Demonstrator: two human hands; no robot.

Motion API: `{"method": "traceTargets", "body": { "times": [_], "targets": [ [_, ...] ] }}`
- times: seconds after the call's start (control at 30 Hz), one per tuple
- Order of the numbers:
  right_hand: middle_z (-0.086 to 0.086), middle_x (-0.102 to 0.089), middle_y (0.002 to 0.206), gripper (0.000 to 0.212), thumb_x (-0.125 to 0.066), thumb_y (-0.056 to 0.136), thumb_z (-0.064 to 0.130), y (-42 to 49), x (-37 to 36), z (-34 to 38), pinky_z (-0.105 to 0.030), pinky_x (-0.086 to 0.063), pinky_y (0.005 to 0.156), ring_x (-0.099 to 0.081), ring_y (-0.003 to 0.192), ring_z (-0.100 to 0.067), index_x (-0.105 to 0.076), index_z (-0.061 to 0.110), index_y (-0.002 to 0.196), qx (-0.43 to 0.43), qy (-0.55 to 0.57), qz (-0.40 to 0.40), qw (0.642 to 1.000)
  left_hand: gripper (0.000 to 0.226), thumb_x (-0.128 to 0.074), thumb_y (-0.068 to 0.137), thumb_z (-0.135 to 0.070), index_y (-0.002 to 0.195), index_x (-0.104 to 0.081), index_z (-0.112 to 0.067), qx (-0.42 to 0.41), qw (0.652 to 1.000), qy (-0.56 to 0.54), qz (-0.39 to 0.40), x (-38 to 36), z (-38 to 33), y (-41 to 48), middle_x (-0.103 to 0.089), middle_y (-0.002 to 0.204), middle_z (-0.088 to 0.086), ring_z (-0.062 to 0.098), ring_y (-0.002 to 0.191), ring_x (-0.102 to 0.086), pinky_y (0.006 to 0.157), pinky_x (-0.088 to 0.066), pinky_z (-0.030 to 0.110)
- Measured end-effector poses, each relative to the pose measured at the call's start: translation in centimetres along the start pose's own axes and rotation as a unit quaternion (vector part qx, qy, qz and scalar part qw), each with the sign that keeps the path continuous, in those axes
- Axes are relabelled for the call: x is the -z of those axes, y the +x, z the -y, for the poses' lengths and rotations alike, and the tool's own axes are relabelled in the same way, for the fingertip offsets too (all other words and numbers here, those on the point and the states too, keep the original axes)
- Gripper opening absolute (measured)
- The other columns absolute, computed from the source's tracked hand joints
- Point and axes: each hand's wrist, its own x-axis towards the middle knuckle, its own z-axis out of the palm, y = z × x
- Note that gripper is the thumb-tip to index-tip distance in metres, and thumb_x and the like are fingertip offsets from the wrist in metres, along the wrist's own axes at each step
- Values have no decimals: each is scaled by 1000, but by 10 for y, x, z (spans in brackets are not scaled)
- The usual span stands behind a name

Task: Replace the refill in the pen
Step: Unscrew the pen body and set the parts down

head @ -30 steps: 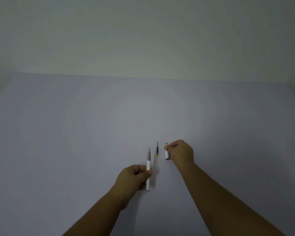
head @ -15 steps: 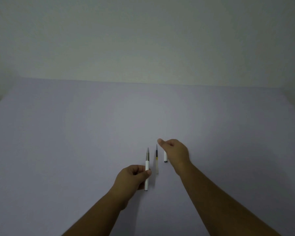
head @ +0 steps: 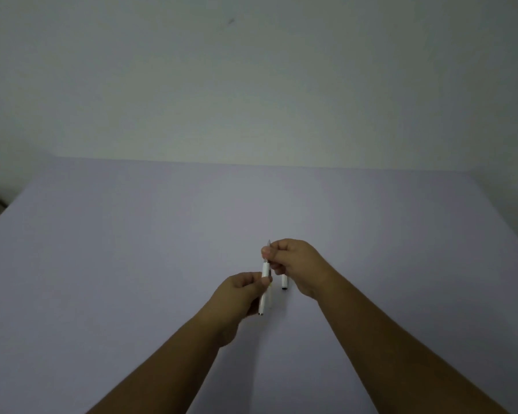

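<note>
Just below the centre of the frame, the left hand (head: 242,289) was curled closed around the slim white pen barrel with a grey metal tip (head: 265,271), thumb pressed against its side and the other fingers wrapped behind it. The barrel stood nearly upright in the picture, its dark lower end poking out beneath the hand and its pointed tip aimed toward the top of the frame. The right hand (head: 296,262), just to the right and slightly higher, had its thumb and forefinger pinched narrowly on the grey front section near the tip, with the remaining fingers folded in toward the palm.

A short white pen cap with a dark end (head: 284,282) lay on the pale lilac tabletop (head: 132,264) just right of the barrel, partly under the right hand and touching neither hand. A faint yellowish sliver showed beside the barrel at the left thumb; what it was could not be told. No brand, label or writing could be read on the pen or cap.
</note>
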Motion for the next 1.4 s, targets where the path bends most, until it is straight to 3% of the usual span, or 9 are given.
{"method": "traceTargets", "body": {
  "times": [0.1,0.33,0.4,0.47,0.57,0.83,0.93,1.2,1.4],
  "targets": [
    [1,-60,69,15,-60,89,19,-5,3,-1,-28,-47,71,-51,67,-13,-67,14,77,4,6,-8,1000,21,-50,96,-25,104,-64,-12,53,996,-60,44,-7,-1,-5,-55,86,6,21,77,-51,72,-51,30],
    [-3,-65,87,24,-63,86,36,-15,7,-4,-38,-49,84,-56,86,-20,-71,14,88,-37,-57,-42,997,34,-31,101,-32,103,-58,-12,-144,931,315,-113,-28,14,-6,-55,74,-1,12,64,-48,62,-41,24],
    [-2,-64,79,19,-63,86,30,-17,9,1,-37,-48,85,-53,79,-18,-72,14,81,-32,-21,-35,999,33,-31,100,-31,96,-57,-12,-136,951,255,-107,-33,14,-7,-49,67,-2,11,58,-43,58,-39,24],
    [-2,-60,72,17,-63,87,21,-19,11,6,-30,-46,75,-46,68,-15,-72,12,75,-16,56,-18,998,31,-34,100,-30,85,-55,-13,-42,999,-21,-6,-32,7,-11,-40,57,-3,9,47,-35,46,-33,21],
    [-4,-57,70,21,-56,91,13,-24,14,13,-21,-45,60,-45,62,-14,-70,7,77,20,148,42,988,34,-39,96,-33,76,-56,-12,61,925,-335,167,-21,0,-17,-33,46,-4,6,35,-28,36,-23,17],
    [1,-60,83,24,-49,95,18,-24,20,14,-24,-43,71,-47,77,-13,-73,16,91,32,75,47,996,19,-46,97,-24,84,-51,-12,-73,997,-10,-15,-23,0,-19,-50,63,2,10,51,-42,53,-42,21],
    [0,-58,80,19,-64,85,30,-22,17,15,-29,-46,76,-49,79,-17,-75,15,90,7,35,-7,999,19,-48,97,-25,87,-57,-11,-79,996,-21,-41,-26,0,-20,-59,68,2,12,57,-50,58,-46,23],
    [-3,-70,91,19,-58,89,7,-25,21,16,-30,-53,86,-64,86,-14,-66,14,104,25,129,37,991,27,-42,98,-25,94,-65,-11,-37,995,-93,19,-26,0,-28,-71,72,0,12,61,-53,60,-46,22],
    [-2,-67,83,12,-68,82,8,-25,17,18,-27,-55,75,-64,78,-15,-70,13,93,21,104,-9,994,26,-43,97,-31,98,-64,-15,-57,997,-54,11,-31,2,-28,-73,78,-3,13,67,-48,67,-43,24]
  ]
}}
